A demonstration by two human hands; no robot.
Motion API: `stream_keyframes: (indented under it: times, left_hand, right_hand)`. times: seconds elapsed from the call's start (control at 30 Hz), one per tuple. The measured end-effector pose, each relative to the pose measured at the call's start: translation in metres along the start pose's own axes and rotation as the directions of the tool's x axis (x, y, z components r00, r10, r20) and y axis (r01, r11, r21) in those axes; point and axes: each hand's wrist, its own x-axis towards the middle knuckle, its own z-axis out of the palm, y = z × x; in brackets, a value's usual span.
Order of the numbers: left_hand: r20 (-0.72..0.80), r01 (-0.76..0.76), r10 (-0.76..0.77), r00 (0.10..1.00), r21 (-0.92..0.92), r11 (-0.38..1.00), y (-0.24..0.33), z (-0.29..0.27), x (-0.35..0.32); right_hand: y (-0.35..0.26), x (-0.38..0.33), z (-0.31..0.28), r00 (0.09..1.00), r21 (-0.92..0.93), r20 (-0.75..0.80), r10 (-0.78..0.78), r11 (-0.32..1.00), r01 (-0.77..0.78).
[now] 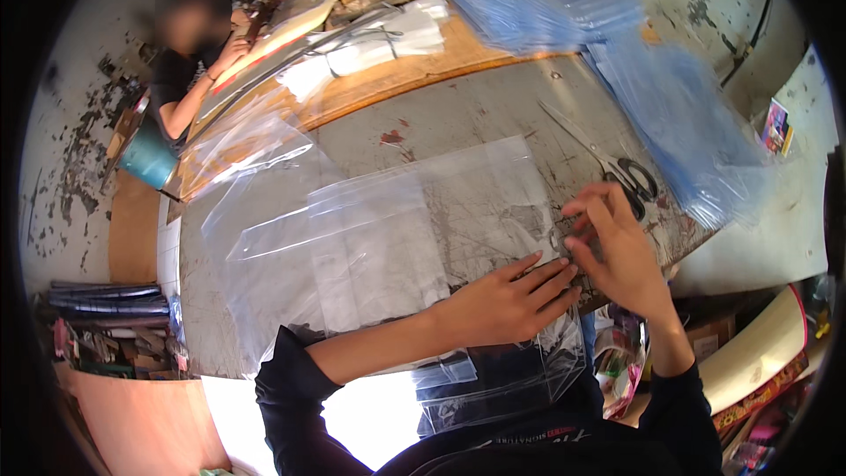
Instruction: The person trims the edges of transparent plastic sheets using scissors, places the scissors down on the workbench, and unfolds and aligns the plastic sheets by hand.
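My left hand (507, 304) lies flat on clear plastic sheeting (379, 220), palm down with its fingers stretched to the right. Beside its fingertips is my right hand (621, 256), fingers bent and thumb apart from them, at the sheeting's right end; nothing shows in its grasp. The transparent sheeting spreads in overlapping folded layers across the worn grey table (379, 137), and some hangs over the near edge toward my lap. Just beyond my right hand, a pair of scissors (608, 161) with black handles rests on the table, blades pointing away to the left.
Stacks of bluish clear plastic sheets (692, 137) cover the right and far right. A tied white bundle (370, 51) lies on the wooden board (423, 79) at the back. Another person (181, 79) works at far left, near a teal bucket (150, 159).
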Motion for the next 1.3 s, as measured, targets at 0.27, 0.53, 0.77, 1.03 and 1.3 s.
stream_keyframes:
  times: [0.27, 0.53, 0.77, 1.03, 1.3]
  left_hand:
    - [0.205, 0.504, -0.515, 0.832, 0.107, 0.857, 0.033, -0.095, -0.048]
    - [-0.684, 0.974, -0.701, -0.202, -0.212, -0.074, 0.15, -0.062, -0.167]
    - [-0.209, 0.477, -0.93, -0.303, -0.878, 0.041, 0.171, -0.04, -0.13]
    - [-0.222, 0.694, -0.964, -0.145, -0.717, 0.061, 0.131, -0.024, -0.087]
    - [-0.231, 0.802, -0.965, -0.125, -0.597, 0.04, 0.128, -0.019, -0.087]
  right_hand:
    - [-0.019, -0.035, 0.005, 0.993, 0.08, 0.091, 0.071, 0.994, -0.079]
    - [-0.041, -0.073, 0.013, 0.951, 0.329, 0.074, 0.301, 0.893, -0.308]
    - [-0.023, -0.067, 0.013, 0.889, 0.488, 0.166, 0.427, 0.748, -0.45]
    - [0.009, -0.063, -0.007, 0.912, 0.199, -0.063, 0.405, 0.901, -0.386]
    - [-0.059, -0.067, 0.03, 0.907, -0.105, 0.345, -0.241, 0.951, 0.292]
